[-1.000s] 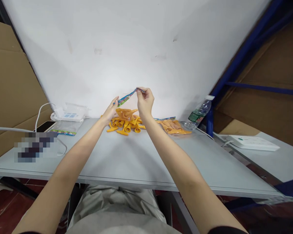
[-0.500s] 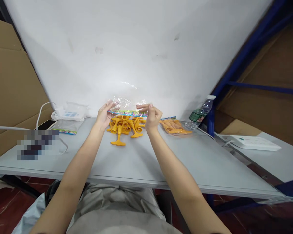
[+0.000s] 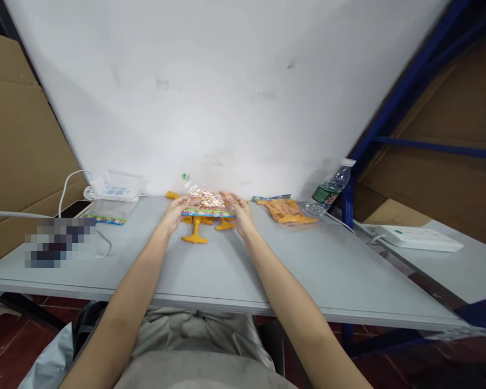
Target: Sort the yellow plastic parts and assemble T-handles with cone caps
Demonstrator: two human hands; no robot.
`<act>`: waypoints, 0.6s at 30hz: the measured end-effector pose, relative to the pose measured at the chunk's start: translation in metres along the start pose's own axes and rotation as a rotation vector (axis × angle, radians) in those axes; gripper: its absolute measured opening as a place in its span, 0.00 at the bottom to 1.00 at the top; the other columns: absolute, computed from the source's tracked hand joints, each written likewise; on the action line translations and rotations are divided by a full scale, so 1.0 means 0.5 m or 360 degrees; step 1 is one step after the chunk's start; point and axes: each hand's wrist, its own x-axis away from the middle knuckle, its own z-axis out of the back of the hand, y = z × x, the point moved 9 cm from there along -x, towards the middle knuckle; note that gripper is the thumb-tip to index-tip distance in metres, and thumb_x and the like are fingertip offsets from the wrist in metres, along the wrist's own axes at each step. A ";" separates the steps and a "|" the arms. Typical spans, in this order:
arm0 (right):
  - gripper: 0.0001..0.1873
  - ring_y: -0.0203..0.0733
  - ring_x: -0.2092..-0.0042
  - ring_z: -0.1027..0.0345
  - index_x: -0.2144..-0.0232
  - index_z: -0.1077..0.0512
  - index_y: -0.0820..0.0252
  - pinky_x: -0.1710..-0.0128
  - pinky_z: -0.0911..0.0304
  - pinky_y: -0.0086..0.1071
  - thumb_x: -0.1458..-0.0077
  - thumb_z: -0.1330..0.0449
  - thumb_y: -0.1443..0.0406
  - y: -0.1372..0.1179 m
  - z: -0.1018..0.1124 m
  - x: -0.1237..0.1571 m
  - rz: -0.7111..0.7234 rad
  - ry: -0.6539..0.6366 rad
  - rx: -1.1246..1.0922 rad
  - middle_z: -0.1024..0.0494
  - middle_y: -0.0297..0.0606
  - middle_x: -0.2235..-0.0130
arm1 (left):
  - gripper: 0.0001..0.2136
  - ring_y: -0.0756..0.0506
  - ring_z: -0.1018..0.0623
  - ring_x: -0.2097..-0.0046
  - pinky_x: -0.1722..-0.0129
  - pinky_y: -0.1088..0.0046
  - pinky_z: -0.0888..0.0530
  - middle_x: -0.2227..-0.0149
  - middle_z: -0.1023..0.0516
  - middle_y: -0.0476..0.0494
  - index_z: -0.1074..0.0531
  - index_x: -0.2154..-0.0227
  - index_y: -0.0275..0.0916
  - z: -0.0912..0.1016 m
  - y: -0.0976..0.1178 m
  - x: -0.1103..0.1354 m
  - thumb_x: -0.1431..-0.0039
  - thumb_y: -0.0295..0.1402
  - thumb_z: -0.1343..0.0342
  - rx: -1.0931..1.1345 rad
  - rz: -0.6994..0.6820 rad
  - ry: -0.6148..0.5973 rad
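Observation:
A clear plastic bag [image 3: 207,199] with a colourful printed strip lies over a pile of orange plastic pieces [image 3: 196,233] near the table's far edge. My left hand [image 3: 175,212] holds the bag's left end, fingers curled on it. My right hand [image 3: 238,209] holds the bag's right end, fingers bent over it. Both hands rest low on the grey table [image 3: 210,270]. One orange piece sticks out toward me below the bag.
A second bag of orange pieces [image 3: 284,209] lies to the right, with a water bottle [image 3: 329,188] on its side behind it. At left sit an empty bag [image 3: 110,209], a power strip [image 3: 112,192] and a phone [image 3: 76,208]. Another power strip [image 3: 419,237] lies on the right table.
Both hands came down from the air to the table, spreading the bag over the orange pieces. The bag went from held up and bunched to lying across the pile.

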 end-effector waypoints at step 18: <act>0.18 0.37 0.70 0.33 0.78 0.28 0.57 0.69 0.34 0.32 0.66 0.30 0.52 0.017 -0.028 0.027 -0.0058 -0.0133 0.0011 0.24 0.31 0.73 | 0.15 0.53 0.28 0.78 0.80 0.79 0.34 0.79 0.29 0.54 0.27 0.64 0.37 0.075 0.010 -0.013 0.51 0.40 0.34 -0.0181 -0.0279 0.0332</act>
